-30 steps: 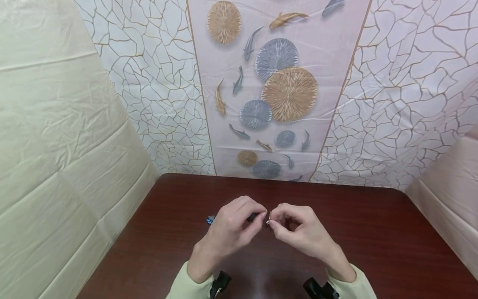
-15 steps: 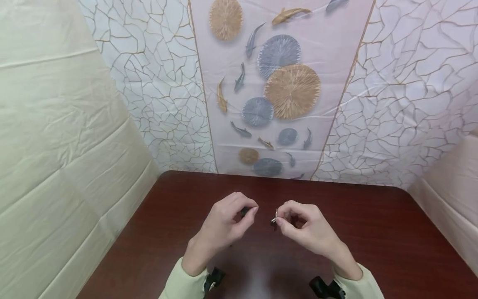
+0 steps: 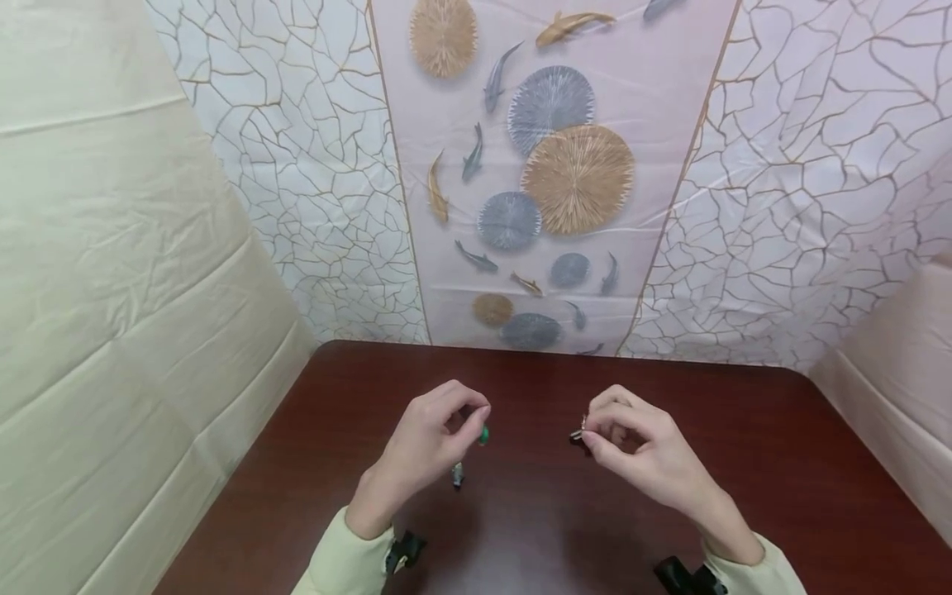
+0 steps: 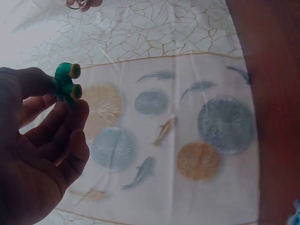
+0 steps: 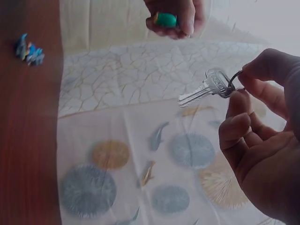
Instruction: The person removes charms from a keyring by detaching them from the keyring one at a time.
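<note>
My left hand pinches a small green piece between thumb and fingers above the table. In the left wrist view the green piece shows two tan round ends beyond the fingertips. My right hand pinches the ring of a silver key, held apart from the left hand. In the right wrist view the key points left from its ring, and the left hand with the green piece sits across from it.
The dark red-brown table is walled by patterned sheets at the back and plain sheets at both sides. A small blue-grey thing lies on the table under the left hand. Small blue pieces show on the table in the right wrist view.
The two hands were together, key against the piece in the left hand. They have drawn apart sideways, the left keeping the green piece and the right keeping the key.
</note>
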`<state>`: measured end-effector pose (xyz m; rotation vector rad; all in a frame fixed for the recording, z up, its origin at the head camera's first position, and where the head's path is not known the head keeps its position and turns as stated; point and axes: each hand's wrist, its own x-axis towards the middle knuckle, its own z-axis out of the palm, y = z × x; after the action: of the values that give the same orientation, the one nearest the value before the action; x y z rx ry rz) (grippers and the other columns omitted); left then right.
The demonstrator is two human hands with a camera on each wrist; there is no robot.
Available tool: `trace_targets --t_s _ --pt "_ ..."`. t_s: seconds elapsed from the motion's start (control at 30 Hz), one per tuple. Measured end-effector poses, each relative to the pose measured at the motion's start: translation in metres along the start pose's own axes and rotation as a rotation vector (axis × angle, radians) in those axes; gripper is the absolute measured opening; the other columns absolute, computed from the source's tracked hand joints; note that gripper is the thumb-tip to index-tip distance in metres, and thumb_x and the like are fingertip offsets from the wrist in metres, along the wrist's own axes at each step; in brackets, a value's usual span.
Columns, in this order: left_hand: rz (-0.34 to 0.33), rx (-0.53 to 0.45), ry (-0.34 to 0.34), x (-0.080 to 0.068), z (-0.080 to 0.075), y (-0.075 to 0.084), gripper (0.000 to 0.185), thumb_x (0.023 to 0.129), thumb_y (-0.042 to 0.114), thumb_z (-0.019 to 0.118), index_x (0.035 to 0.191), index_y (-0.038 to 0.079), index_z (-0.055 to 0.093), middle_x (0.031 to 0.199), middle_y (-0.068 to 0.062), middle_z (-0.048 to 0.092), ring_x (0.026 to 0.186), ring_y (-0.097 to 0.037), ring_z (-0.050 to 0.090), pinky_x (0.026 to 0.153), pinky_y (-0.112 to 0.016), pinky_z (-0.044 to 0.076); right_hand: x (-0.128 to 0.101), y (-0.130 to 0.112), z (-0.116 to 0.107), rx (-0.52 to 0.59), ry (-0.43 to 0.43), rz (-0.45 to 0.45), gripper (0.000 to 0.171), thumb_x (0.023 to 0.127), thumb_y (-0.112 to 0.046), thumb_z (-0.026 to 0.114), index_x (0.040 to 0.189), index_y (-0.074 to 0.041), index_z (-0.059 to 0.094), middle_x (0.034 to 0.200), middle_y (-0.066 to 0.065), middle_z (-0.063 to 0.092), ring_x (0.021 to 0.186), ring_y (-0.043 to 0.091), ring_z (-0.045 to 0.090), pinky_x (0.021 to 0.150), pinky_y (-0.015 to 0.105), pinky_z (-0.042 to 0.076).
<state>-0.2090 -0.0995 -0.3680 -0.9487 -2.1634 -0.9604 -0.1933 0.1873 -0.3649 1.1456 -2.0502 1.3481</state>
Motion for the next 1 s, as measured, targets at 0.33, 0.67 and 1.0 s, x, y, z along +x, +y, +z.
trace_targets --t_s 0.33,0.67,1.0 --pt "-0.189 0.051 -0.155 -0.012 0.011 -0.010 0.007 0.090 0.012 0.067 0.087 0.018 0.067 0.076 0.013 0.058 0.061 0.003 0.049 0.059 -0.015 0.045 -0.021 0.019 -0.016 -0.087 -0.046 0.182 0.027 0.081 0.011 0.069 0.087 -0.015 0.067 0.105 0.003 0.063 0.067 0.004 0.058 0.055 0.019 0.046" --pt "-0.293 0.116 -0.380 -0.020 0.028 -0.021 0.006 0.092 0.018 0.065 0.087 0.019 0.067 0.073 0.011 0.059 0.064 -0.002 0.051 0.060 -0.018 0.044 -0.043 0.052 -0.032 -0.133 -0.020 0.401 0.009 0.091 -0.003 0.066 0.087 -0.012 0.064 0.102 -0.003 0.069 0.070 0.006 0.067 0.050 0.026 0.050" --pt "-0.342 0.147 -0.522 -0.034 0.043 -0.029 0.009 0.091 0.017 0.062 0.083 0.019 0.065 0.068 0.012 0.056 0.058 -0.001 0.048 0.054 -0.019 0.040 -0.063 0.076 -0.050 -0.139 -0.047 0.554 0.008 0.094 -0.010 0.063 0.087 -0.008 0.063 0.100 0.009 0.070 0.063 0.015 0.065 0.046 0.031 0.049"
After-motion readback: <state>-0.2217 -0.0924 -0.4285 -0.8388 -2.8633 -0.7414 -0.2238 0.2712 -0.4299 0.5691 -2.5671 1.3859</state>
